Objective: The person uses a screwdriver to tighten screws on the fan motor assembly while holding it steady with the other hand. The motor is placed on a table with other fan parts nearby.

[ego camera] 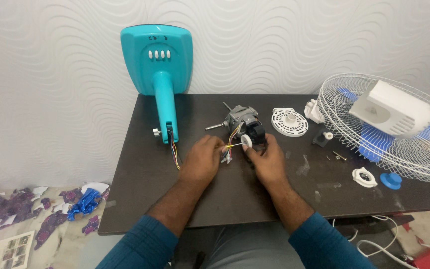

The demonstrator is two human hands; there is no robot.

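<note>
In the head view, the left hand (202,158) pinches the coloured wires (231,146) and the right hand (268,160) grips a small black part with a white knob (251,138), near the middle of the dark surface (140,199). The grey motor (240,117) lies just at 12 o'clock of them, the turquoise fan base (158,65) at 10 o'clock, and the white fan grille (389,127) at 3 o'clock.

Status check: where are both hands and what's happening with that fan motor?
Left hand pinching coloured wires. Right hand gripping black part with white knob at fan motor. Nothing blocking; turquoise fan base stands behind.
</note>
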